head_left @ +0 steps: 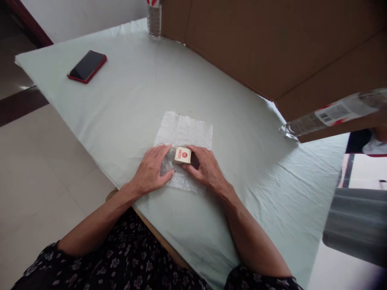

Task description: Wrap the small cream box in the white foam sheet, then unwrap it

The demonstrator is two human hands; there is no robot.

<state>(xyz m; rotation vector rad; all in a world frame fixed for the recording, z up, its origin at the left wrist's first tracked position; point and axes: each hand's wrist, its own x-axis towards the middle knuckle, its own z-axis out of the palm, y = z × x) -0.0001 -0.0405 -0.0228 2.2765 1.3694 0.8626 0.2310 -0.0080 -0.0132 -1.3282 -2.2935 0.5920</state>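
Observation:
A small cream box (183,155) with a red print on its top sits on a sheet of bubble wrap (184,129) near the front of the table. My right hand (207,167) grips the box from the right, thumb at its near edge and fingers at its far edge. On the opposite side, my left hand (153,169) rests on the left part of the wrap. Its thumb and fingers are spread, and a gap separates them from the box.
A phone in a red case (87,66) lies at the far left of the pale green tablecloth (121,100). A large cardboard panel (242,44) stands along the back, with one clear bottle (154,20) at its left end and another bottle (332,114) at its right.

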